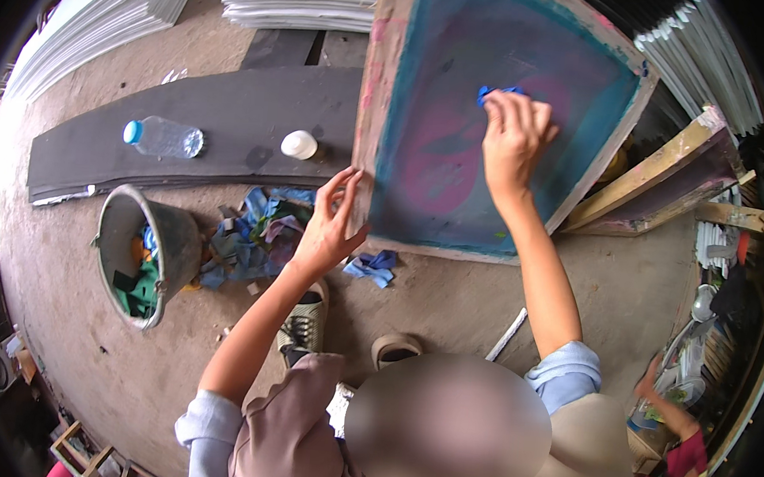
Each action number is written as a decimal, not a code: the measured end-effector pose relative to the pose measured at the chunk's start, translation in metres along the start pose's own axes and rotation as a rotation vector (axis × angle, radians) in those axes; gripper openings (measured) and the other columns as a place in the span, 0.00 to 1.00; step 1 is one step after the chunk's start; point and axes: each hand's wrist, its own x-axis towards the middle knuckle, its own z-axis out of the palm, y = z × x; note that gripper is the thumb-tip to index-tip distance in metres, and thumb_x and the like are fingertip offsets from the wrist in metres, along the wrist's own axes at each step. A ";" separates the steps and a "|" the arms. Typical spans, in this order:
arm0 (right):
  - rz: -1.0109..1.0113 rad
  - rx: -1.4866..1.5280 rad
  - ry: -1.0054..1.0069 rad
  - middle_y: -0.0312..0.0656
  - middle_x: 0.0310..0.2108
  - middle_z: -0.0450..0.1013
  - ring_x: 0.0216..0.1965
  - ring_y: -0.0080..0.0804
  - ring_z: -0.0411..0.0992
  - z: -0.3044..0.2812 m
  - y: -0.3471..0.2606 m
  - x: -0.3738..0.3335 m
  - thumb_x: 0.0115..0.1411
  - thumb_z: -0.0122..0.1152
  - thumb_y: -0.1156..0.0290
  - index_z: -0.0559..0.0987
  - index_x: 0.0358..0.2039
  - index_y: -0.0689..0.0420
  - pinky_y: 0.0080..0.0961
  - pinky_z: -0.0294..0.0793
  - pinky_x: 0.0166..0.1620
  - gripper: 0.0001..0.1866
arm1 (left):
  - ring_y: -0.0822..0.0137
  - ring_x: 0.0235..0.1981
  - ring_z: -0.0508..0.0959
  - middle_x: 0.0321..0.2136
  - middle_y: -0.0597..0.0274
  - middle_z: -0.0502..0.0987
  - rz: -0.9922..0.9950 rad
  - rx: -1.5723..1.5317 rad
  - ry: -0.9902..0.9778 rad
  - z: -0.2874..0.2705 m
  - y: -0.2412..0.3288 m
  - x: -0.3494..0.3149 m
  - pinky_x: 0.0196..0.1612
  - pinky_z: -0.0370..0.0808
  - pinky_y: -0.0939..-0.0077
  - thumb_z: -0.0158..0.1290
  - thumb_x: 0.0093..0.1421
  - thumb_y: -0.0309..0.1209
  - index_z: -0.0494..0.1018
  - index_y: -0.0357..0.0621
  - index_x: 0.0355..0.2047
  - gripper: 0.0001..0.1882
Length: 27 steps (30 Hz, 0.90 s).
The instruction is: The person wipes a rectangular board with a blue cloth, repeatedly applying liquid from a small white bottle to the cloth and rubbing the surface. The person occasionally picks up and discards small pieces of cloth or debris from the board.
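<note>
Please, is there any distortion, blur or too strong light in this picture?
Head view: the black board bows and the corners go black; head view, lower middle: a smooth oval blur hides what is beneath; head view, left edge: daylight washes out; head view, centre: right hand and blue cloth look fairly clear.

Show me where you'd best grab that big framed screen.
Probably the left rail of the framed screen, coming from the left, beside the left hand: this long border gives an edge to hook, away from the blue cloth under the right hand.
</note>
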 end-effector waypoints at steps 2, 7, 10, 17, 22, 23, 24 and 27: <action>-0.187 0.066 -0.168 0.30 0.31 0.73 0.36 0.29 0.68 -0.002 -0.018 -0.038 0.52 0.62 0.73 0.78 0.32 0.50 0.33 0.62 0.38 0.06 | 0.48 0.58 0.59 0.60 0.47 0.51 0.027 -0.015 -0.002 0.000 -0.002 0.000 0.56 0.69 0.64 0.62 0.44 0.22 0.51 0.40 0.64 0.47; -0.065 0.380 -0.354 0.37 0.35 0.67 0.39 0.33 0.67 -0.013 -0.043 -0.114 0.52 0.61 0.80 0.76 0.35 0.53 0.31 0.66 0.40 0.10 | 0.50 0.59 0.60 0.62 0.48 0.48 0.049 0.011 -0.051 -0.002 -0.008 -0.004 0.58 0.68 0.62 0.63 0.43 0.22 0.49 0.43 0.65 0.50; 0.113 0.414 -0.363 0.45 0.44 0.60 0.43 0.39 0.64 -0.027 -0.066 -0.155 0.50 0.61 0.82 0.76 0.40 0.51 0.35 0.67 0.43 0.17 | 0.50 0.60 0.59 0.63 0.49 0.49 0.058 0.058 -0.052 -0.002 -0.007 -0.009 0.59 0.66 0.63 0.62 0.44 0.22 0.49 0.43 0.65 0.49; -0.024 0.628 -0.735 0.42 0.37 0.65 0.41 0.40 0.66 -0.030 -0.109 -0.229 0.46 0.67 0.72 0.74 0.37 0.58 0.36 0.67 0.43 0.17 | 0.49 0.58 0.62 0.60 0.51 0.57 0.011 -0.067 -0.063 -0.006 -0.018 -0.036 0.59 0.64 0.62 0.60 0.45 0.20 0.53 0.44 0.63 0.45; -0.101 0.525 -0.750 0.43 0.35 0.67 0.41 0.41 0.66 -0.010 -0.108 -0.237 0.49 0.64 0.73 0.75 0.34 0.58 0.36 0.67 0.44 0.11 | 0.49 0.58 0.63 0.58 0.50 0.60 -0.009 -0.088 -0.011 -0.004 -0.019 -0.045 0.59 0.64 0.63 0.59 0.44 0.18 0.56 0.42 0.61 0.42; -0.046 0.601 -0.710 0.43 0.35 0.69 0.41 0.41 0.67 -0.011 -0.104 -0.238 0.49 0.64 0.75 0.75 0.33 0.58 0.35 0.68 0.44 0.10 | 0.49 0.58 0.63 0.58 0.50 0.60 -0.020 -0.097 -0.003 -0.005 -0.020 -0.045 0.59 0.64 0.63 0.58 0.45 0.18 0.56 0.42 0.61 0.42; 0.008 0.682 -0.670 0.42 0.35 0.70 0.41 0.41 0.69 -0.015 -0.103 -0.231 0.49 0.63 0.78 0.75 0.33 0.58 0.35 0.69 0.44 0.10 | 0.49 0.58 0.63 0.57 0.49 0.60 -0.036 -0.101 0.005 -0.007 -0.021 -0.047 0.59 0.64 0.63 0.58 0.45 0.18 0.56 0.42 0.61 0.41; 0.203 0.780 -0.514 0.42 0.35 0.75 0.39 0.40 0.73 -0.034 -0.089 -0.181 0.49 0.61 0.83 0.76 0.34 0.59 0.33 0.73 0.41 0.11 | 0.48 0.55 0.65 0.56 0.47 0.60 -0.099 -0.112 0.060 -0.012 -0.023 -0.048 0.57 0.66 0.63 0.57 0.47 0.16 0.56 0.42 0.61 0.40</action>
